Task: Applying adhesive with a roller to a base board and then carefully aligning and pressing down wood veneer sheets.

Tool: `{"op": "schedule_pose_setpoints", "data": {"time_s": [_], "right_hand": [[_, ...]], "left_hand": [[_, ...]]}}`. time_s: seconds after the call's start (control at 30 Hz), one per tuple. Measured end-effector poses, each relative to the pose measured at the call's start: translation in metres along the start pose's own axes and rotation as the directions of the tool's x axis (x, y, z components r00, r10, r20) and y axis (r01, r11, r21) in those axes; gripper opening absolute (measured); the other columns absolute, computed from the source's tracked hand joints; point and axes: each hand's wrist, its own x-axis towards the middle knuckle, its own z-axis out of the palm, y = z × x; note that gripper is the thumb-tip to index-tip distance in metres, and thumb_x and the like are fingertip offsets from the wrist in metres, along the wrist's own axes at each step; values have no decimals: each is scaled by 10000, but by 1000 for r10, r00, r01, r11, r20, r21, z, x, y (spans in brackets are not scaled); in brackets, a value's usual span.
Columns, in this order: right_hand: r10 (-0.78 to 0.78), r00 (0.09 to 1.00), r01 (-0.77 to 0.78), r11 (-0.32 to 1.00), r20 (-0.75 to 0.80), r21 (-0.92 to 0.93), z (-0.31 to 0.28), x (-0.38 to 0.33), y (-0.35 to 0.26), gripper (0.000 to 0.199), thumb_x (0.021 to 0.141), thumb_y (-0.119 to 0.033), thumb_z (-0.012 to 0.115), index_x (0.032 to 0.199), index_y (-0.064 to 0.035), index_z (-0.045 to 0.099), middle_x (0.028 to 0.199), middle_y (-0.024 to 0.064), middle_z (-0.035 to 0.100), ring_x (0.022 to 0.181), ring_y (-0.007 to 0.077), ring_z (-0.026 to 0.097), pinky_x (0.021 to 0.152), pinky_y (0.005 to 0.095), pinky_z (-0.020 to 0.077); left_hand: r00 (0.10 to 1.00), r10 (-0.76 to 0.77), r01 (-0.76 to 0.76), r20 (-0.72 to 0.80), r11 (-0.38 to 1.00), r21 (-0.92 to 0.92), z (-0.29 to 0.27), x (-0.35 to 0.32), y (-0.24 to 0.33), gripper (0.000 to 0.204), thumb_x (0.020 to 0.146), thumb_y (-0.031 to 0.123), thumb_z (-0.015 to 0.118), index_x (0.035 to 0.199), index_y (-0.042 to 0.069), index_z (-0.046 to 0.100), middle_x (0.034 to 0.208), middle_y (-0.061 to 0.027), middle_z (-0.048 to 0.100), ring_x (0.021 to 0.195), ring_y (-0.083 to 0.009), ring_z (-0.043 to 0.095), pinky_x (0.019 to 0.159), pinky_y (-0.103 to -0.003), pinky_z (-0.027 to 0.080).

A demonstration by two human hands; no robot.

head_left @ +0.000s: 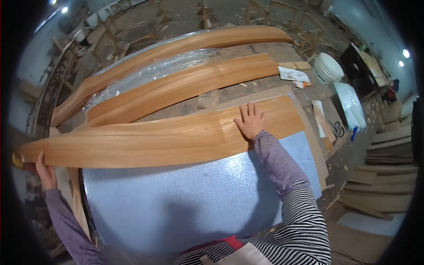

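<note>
On the silver sheet covering the bench, we have 1 long curved veneer panel lying flat, its far edge over a brown board that shows past the sheet. Our right hand rests palm down on the panel near its right end, fingers spread and flat, gripping nothing. Our left hand is at the panel's narrow left end, fingers curled against its near edge; we cannot tell whether they close around it. Beyond the panel lie 2 more curved panels, well apart from our hands, with clear plastic film between them. Farther right, a white bucket stands on the floor, and stacked planks lie at the right edge.
</note>
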Motion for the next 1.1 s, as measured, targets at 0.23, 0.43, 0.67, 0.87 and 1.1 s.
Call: {"op": "schedule_pose_setpoints", "data": {"time_s": [0.23, 0.43, 0.67, 0.87, 1.1], "right_hand": [[-392, 916, 361, 897, 82, 256, 19, 6, -162, 631, 899, -525, 521, 1411, -166, 431, 1506, 155, 321, 1417, 329, 259, 1082, 649, 199], [-622, 782, 555, 731, 52, 398, 38, -11, -329, 635, 899, -528, 518, 1407, -156, 437, 1502, 138, 338, 1407, 320, 281, 1089, 641, 194], [-644, 765, 625, 744, 5, 237, 48, -30, -379, 648, 900, -555, 504, 1415, -169, 432, 1517, 117, 323, 1419, 320, 255, 1084, 657, 182], [-657, 752, 639, 747, 55, 182, 45, -32, -384, 655, 908, -558, 492, 1428, -166, 416, 1522, 111, 317, 1430, 320, 233, 1085, 661, 170], [-662, 748, 647, 743, 48, 170, 46, -33, -390, 658, 911, -545, 492, 1431, -150, 410, 1523, 114, 317, 1429, 325, 235, 1095, 650, 162]], "left_hand": [[996, 9, -31, 88, 967, 251, 19, -14, -72, 200, 861, 140, 639, 1036, 43, 634, 1056, -50, 622, 1000, -156, 591, 912, -314, 465], [991, -130, 124, 16, 969, 215, -4, -53, -128, 324, 820, 125, 653, 1119, 22, 586, 1071, -70, 620, 999, -203, 594, 864, -323, 492], [983, -184, 145, 12, 812, 565, -38, -65, -150, 292, 833, 124, 650, 1081, -22, 603, 952, -38, 643, 838, -127, 585, 760, -270, 469], [986, -142, 90, 86, 892, 442, -46, -67, -148, 253, 844, 131, 656, 1042, -23, 625, 919, -33, 646, 813, -105, 564, 719, -263, 453], [988, -90, 26, 122, 893, 450, -43, -65, -141, 267, 863, 162, 662, 1049, -26, 626, 936, -34, 657, 825, -116, 588, 744, -260, 467]]}}
